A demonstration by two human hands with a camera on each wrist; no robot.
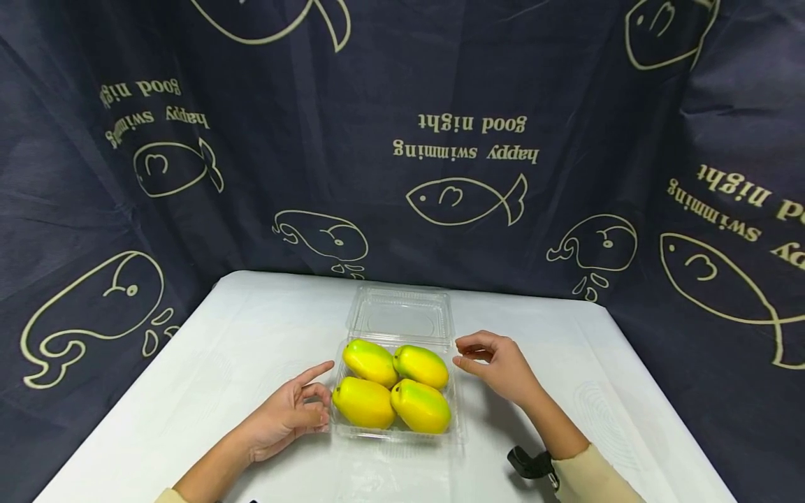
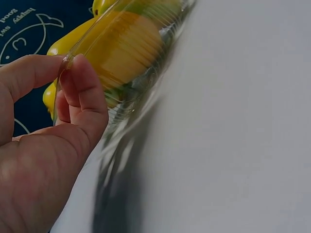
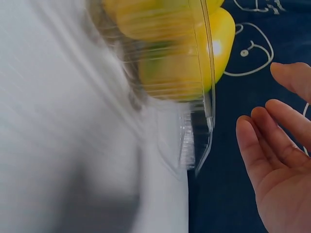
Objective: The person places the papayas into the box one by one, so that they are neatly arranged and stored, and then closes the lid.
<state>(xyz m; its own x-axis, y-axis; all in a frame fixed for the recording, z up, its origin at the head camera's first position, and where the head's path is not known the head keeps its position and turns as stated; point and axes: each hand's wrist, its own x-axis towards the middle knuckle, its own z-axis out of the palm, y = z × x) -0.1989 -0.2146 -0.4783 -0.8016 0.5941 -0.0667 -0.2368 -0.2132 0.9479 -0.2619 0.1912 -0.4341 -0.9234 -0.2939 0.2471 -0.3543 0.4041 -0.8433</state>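
A clear plastic clamshell container [image 1: 409, 436] stands on the table with its lid [image 1: 400, 312] folded back, away from me. Several yellow-green mangoes [image 1: 365, 403] lie inside its base in two rows. At the container's left side, my left hand [image 1: 286, 416] pinches the rim [image 2: 80, 46] between thumb and fingers, seen close up in the left wrist view. My right hand [image 1: 503, 367] hovers just off the right side with its fingers loosely bent and holding nothing. In the right wrist view a gap separates the fingertips [image 3: 245, 126] from the container wall.
A white-covered table [image 1: 251, 328] carries the container near its middle. Behind it hangs a dark blue curtain [image 1: 352, 168] printed with fish and whales. A black strap device [image 1: 530, 464] is at the right wrist, by a cream sleeve [image 1: 591, 475].
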